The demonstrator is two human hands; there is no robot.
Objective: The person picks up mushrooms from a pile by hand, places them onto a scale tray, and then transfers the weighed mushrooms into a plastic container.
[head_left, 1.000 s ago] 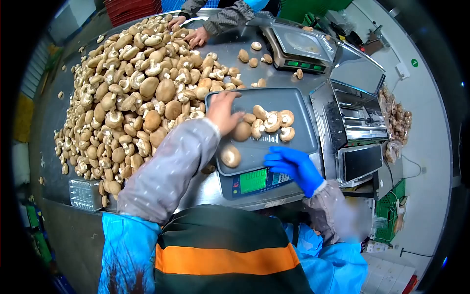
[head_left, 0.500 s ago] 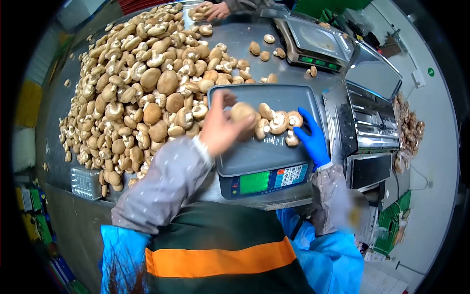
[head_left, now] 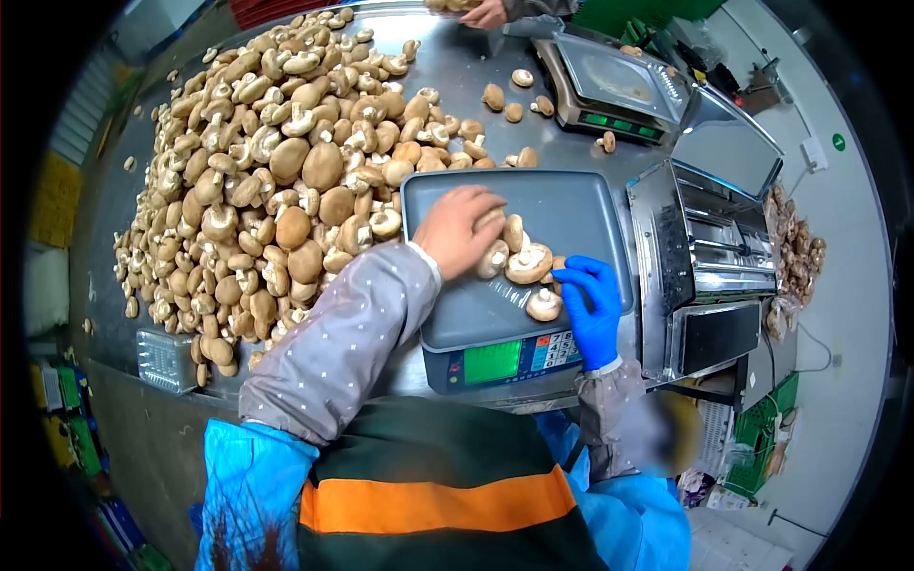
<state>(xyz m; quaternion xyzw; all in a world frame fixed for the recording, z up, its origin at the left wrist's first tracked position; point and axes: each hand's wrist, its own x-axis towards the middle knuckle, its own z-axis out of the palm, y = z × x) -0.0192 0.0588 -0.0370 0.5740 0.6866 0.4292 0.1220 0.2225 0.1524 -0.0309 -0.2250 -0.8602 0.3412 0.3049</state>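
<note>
Left hand [head_left: 459, 231] bare, palm down on scale tray [head_left: 571, 202], fingers curled over mushrooms [head_left: 528, 264]; whether it grips one, cannot tell. Right hand [head_left: 590, 303] in blue glove, fingers bent, tips against same cluster from right, enclosing nothing. Cluster mid-tray. Big pile [head_left: 286, 171] on table, left of tray.

The mushrooms [head_left: 286, 171] heaped on the left have tan and brown caps and are cream-white underneath. The table [head_left: 457, 67] is dull silver-grey. The near scale's tray [head_left: 571, 205] is slate grey, its display [head_left: 492, 362] is bright green, and its keypad [head_left: 554, 350] has orange and pale keys. The right hand [head_left: 590, 309] is gloved in vivid blue. The left sleeve [head_left: 333, 352] is grey with tiny white dots. The apron [head_left: 438, 447] is dark green with one orange band.
</note>
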